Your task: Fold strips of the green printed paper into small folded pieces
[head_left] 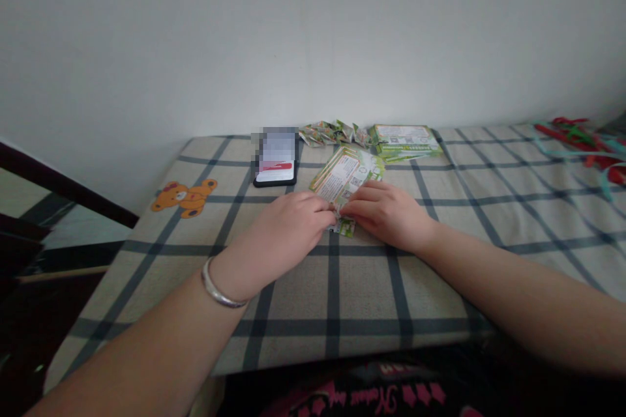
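Note:
My left hand [298, 225] and my right hand [391, 215] meet above the table, fingertips almost touching. Both are closed in a pinch on a small piece of green-and-white printed paper [346, 228], partly hidden by the fingers. Just beyond it, flat on the cloth, lie green-and-white printed cards [337, 176], overlapping, with text and a square code. Whether the pinched piece is joined to these cards, I cannot tell. A silver bangle [218, 287] circles my left wrist.
A phone [276, 163] with a lit screen lies by the wall. Beside it are a row of folded printed paper pieces [332, 133] and a stack of green printed cards [405, 140]. Red and teal ribbons [581, 143] lie far right. A bear cutout [183, 200] rests on the checked tablecloth [288, 300].

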{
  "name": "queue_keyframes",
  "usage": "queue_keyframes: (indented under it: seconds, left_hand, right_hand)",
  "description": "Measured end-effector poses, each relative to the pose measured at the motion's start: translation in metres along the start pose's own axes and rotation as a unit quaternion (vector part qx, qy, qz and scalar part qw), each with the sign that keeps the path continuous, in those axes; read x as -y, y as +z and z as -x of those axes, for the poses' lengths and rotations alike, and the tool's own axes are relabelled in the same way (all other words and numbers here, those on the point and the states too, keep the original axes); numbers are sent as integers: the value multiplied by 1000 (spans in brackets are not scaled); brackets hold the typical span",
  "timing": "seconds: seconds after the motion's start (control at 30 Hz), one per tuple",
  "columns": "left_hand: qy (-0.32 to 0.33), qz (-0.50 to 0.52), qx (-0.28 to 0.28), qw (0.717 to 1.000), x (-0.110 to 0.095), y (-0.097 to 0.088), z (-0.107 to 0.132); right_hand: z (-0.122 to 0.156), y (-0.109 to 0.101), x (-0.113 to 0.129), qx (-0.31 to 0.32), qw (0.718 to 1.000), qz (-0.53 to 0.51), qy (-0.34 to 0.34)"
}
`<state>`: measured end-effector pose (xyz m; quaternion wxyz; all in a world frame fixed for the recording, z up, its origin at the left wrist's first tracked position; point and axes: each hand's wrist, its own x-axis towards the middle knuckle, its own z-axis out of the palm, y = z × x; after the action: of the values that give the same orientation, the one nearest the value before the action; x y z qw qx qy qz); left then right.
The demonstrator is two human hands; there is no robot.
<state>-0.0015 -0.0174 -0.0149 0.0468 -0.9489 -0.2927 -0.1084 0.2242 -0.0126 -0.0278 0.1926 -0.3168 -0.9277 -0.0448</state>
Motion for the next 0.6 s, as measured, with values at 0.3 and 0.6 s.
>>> queue_keyframes:
  seconds: [0.3, 0.6]
  left_hand:
    - [-9, -7, 2, 1000, 0, 0, 1]
    - [-10, -19, 12, 1000, -7, -5, 0]
  right_hand:
    - [3, -6, 2, 28, 999, 33, -13]
    - [-1, -9, 6, 61, 996, 60, -1]
